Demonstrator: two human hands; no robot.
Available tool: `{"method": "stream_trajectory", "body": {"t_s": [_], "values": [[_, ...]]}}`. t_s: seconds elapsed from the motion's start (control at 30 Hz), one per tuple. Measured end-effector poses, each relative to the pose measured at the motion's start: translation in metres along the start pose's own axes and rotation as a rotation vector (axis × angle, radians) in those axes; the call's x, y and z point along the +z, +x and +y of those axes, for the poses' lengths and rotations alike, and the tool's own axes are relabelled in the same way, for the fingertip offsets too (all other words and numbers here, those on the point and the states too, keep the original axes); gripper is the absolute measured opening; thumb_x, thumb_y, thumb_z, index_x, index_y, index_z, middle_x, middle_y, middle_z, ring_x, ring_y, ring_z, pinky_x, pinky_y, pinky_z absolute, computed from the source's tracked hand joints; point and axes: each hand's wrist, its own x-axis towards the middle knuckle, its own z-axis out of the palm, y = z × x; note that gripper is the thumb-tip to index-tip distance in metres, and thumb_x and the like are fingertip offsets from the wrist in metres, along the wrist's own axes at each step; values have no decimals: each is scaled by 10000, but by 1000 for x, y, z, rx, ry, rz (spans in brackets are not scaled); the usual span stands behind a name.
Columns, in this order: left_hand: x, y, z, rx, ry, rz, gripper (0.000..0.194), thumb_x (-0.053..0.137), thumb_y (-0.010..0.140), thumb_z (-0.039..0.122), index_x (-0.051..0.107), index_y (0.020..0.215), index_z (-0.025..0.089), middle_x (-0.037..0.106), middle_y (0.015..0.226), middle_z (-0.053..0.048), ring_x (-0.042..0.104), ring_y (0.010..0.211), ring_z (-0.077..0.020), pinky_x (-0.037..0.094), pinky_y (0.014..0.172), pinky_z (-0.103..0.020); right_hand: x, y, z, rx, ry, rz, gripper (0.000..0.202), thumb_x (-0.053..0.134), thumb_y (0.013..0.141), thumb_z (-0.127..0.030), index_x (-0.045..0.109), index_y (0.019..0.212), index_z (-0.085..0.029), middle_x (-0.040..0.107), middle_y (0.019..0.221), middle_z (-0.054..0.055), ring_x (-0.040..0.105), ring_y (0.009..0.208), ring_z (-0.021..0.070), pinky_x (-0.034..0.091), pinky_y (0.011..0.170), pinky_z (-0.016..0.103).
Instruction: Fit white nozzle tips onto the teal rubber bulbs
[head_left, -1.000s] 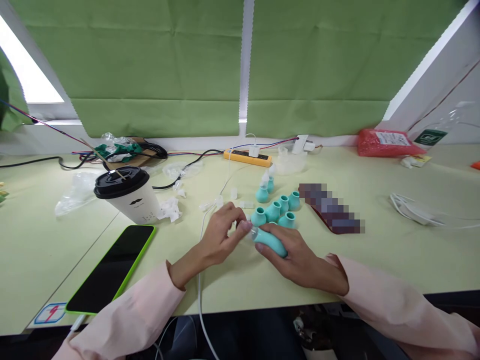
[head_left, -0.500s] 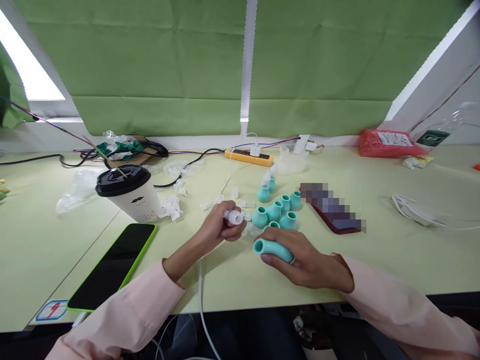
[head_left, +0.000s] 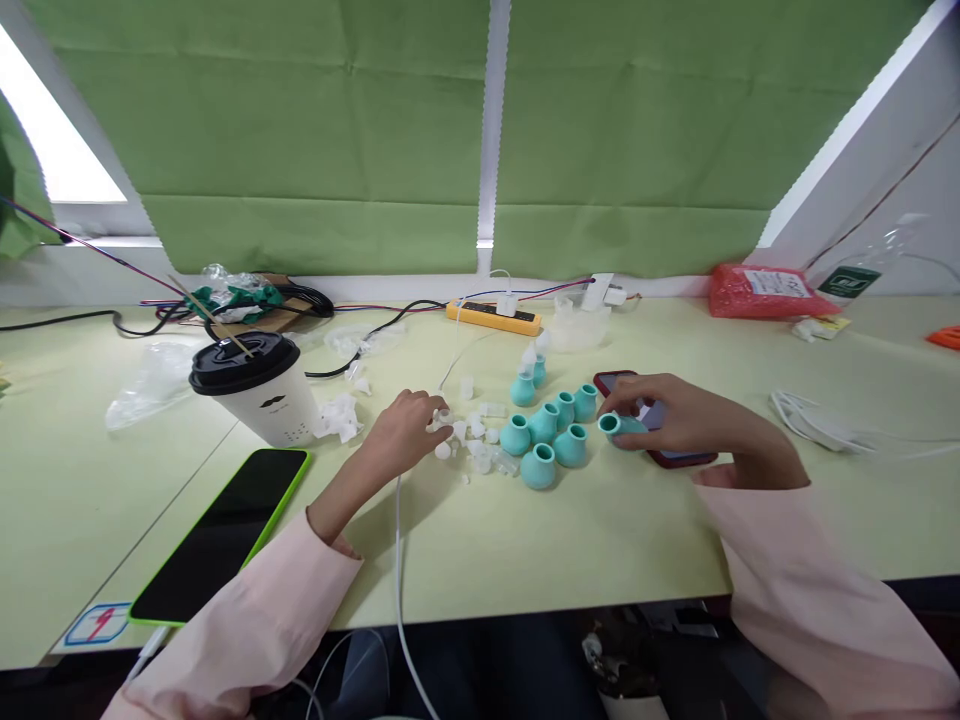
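Note:
My left hand [head_left: 405, 432] reaches down to a pile of small translucent plastic pieces [head_left: 480, 455]. Its thumb and forefinger are pinched about one translucent plastic piece [head_left: 444, 417] at the pile's left edge. My right hand [head_left: 664, 415] grips a teal rubber bulb [head_left: 616, 424], its open mouth turned to the left, above the red-edged phone [head_left: 679, 459]. Between the hands, several teal bulbs stand mouth up, the nearest bulb [head_left: 538, 468] at the front. Farther back, two bulbs carry clear tips [head_left: 528, 360].
A lidded paper cup [head_left: 281, 408] and a green-edged phone [head_left: 225, 535] are at left. Behind lie a yellow power strip [head_left: 493, 318] and a clear plastic bag [head_left: 579, 325]. A white cable [head_left: 400, 570] crosses the front edge. At the far right is a red package [head_left: 765, 292].
My right hand has moved right and away from me with the teal bulb, uncovering the front bulb. My left hand has turned palm down and lowered to the plastic pieces.

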Motion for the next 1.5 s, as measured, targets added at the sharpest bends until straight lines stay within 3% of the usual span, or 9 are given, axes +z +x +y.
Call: {"method": "stream_trajectory", "body": {"t_s": [0.33, 0.6, 0.73, 0.9, 1.07, 1.17, 1.27, 1.4, 1.5], "values": [[4, 2, -5, -58, 89, -70, 263, 410, 737, 341, 497, 935, 193, 590, 780, -46, 499, 818, -229, 377, 600, -297, 12, 13, 11, 120, -178, -42, 223, 505, 643, -307, 608, 808, -198, 590, 708, 21, 545, 665, 167, 406, 571, 262], [10, 9, -17, -59, -8, -105, 309, 398, 757, 364, 553, 930, 161, 583, 797, -67, 515, 808, -207, 388, 687, -296, 12, 14, -2, 218, -200, 149, 305, 499, 673, -407, 583, 907, -231, 627, 749, 9, 563, 674, 171, 422, 583, 274], [12, 7, -14, -21, -2, -75, 359, 349, 781, 381, 529, 989, 151, 573, 829, -76, 512, 839, -205, 381, 736, -304, 22, 28, -18, 114, -310, 326, 397, 366, 781, -395, 400, 1168, -318, 560, 1038, 19, 540, 821, 197, 423, 663, 323], [9, 3, -7, -60, 35, -72, 397, 326, 785, 421, 466, 1055, 167, 574, 807, -67, 520, 816, -207, 387, 704, -309, 40, 54, -23, 41, -505, 287, 420, 242, 824, -426, 286, 1236, -355, 426, 1179, 69, 442, 928, 271, 406, 684, 416], [6, 0, 0, -93, 104, -32, 386, 303, 784, 454, 504, 983, 191, 552, 822, -65, 526, 772, -207, 386, 615, -296, 48, 70, -19, 49, -504, 244, 457, 228, 815, -450, 264, 1249, -309, 346, 1252, 77, 351, 984, 314, 394, 677, 463], [5, 1, 2, -117, 126, 41, 368, 310, 783, 448, 518, 954, 198, 540, 829, -65, 524, 761, -211, 376, 549, -281, 49, 70, -20, 27, -461, 235, 485, 234, 815, -442, 237, 1263, -259, 366, 1229, 82, 332, 998, 302, 373, 723, 474], [3, 1, 5, -92, 69, 253, 327, 321, 794, 410, 518, 949, 200, 530, 846, -61, 515, 787, -198, 383, 553, -272, 50, 68, -28, 17, -436, 326, 504, 252, 820, -416, 188, 1285, -231, 347, 1213, 102, 315, 1021, 285, 352, 761, 463], [1, -3, 13, 115, -152, 554, 250, 383, 791, 333, 505, 937, 171, 531, 846, -53, 496, 811, -163, 407, 671, -280, 53, 61, -48, -36, -354, 566, 502, 248, 842, -355, 115, 1305, -211, 288, 1208, 112, 266, 1077, 256, 317, 828, 429], [0, -9, 24, 250, -342, 579, 313, 466, 754, 327, 451, 1026, 172, 516, 975, -67, 475, 895, -170, 402, 762, -304, 59, 53, -67, -154, -287, 683, 511, 268, 847, -308, 72, 1310, -211, 247, 1213, 113, 257, 1085, 240, 280, 880, 426]]}}
